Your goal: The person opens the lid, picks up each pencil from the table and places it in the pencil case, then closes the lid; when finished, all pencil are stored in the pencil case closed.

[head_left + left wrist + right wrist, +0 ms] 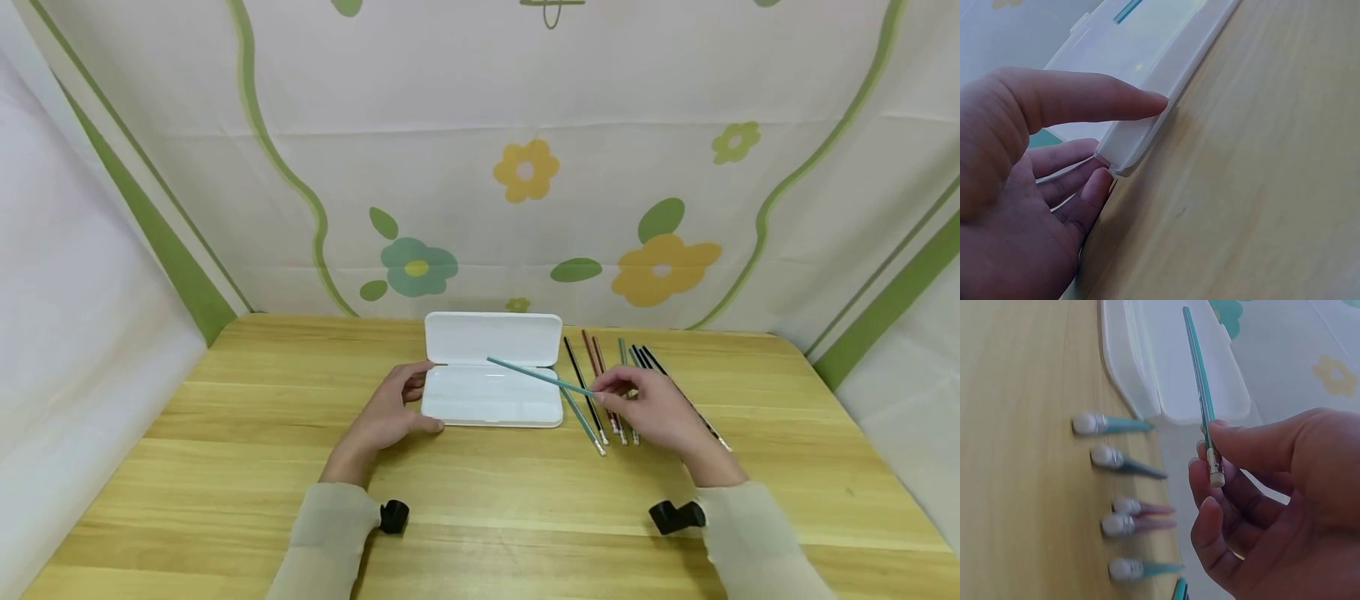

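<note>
A white pencil case (pixel 487 402) lies on the table with its lid (pixel 480 337) raised at the back. My left hand (pixel 384 412) holds the case's left end, with the thumb (pixel 1129 103) on the front rim and the other fingers around the end. Between thumb and fingertips my right hand (pixel 656 410) pinches a green pencil (pixel 525 371) near its white eraser. That pencil slants over the right part of the case, its far end pointing left. In the right wrist view its metal ferrule (pixel 1215 461) shows just below the thumb.
Right of the case lie several pencils: a green pencil (pixel 581 418) close to its right edge, a black pencil (pixel 577 367), red pencils (pixel 589 350) and dark pencils (pixel 701 417) farther right. A patterned cloth (pixel 465 192) hangs behind the wooden table (pixel 480 517).
</note>
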Action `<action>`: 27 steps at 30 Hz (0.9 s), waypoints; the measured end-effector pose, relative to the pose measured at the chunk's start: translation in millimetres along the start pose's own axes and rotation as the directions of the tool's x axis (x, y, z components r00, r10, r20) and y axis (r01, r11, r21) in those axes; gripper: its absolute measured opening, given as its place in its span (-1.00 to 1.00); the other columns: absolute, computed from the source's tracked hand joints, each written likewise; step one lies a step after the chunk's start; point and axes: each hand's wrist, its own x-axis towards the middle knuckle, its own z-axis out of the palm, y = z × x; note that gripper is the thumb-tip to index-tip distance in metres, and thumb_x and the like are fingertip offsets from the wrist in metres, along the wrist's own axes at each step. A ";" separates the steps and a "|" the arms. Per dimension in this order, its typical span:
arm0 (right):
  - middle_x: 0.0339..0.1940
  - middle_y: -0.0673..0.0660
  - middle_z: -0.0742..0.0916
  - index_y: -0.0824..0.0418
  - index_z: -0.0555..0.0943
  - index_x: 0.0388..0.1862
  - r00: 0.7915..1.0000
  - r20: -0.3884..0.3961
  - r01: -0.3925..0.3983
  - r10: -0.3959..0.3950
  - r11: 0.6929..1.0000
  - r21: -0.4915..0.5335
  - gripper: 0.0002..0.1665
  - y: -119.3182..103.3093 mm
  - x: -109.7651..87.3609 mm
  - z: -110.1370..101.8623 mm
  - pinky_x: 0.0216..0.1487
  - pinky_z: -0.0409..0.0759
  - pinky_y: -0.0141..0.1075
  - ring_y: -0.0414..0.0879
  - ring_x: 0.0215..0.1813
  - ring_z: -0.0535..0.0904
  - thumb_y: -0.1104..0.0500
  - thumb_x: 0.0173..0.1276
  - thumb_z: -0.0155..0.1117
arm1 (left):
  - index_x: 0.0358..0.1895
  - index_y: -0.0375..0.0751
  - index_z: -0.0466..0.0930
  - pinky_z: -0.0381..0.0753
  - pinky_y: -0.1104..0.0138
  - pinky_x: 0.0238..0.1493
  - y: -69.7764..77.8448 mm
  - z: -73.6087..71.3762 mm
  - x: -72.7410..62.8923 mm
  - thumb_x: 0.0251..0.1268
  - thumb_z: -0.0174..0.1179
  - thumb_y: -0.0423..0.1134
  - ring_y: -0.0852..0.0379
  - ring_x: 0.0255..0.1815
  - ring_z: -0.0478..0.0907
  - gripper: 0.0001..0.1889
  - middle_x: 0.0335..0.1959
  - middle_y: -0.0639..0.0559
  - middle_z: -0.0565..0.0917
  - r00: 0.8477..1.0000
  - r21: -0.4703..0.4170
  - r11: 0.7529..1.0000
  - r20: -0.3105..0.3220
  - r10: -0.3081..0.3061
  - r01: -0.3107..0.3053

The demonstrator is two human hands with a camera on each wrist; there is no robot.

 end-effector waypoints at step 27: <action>-0.09 0.13 0.83 0.16 0.82 -0.11 0.997 0.018 0.069 -0.071 0.995 0.065 -0.89 -23.8 47.5 58.5 -0.18 0.62 -0.24 -0.09 -0.14 0.64 0.24 0.56 0.36 | 0.61 -0.22 0.33 0.38 -0.11 0.61 -0.6 0.3 0.4 0.03 0.60 -0.46 -0.24 0.47 0.43 -0.01 0.52 -0.25 0.40 1.000 -0.012 1.000 -0.010 0.004 -0.004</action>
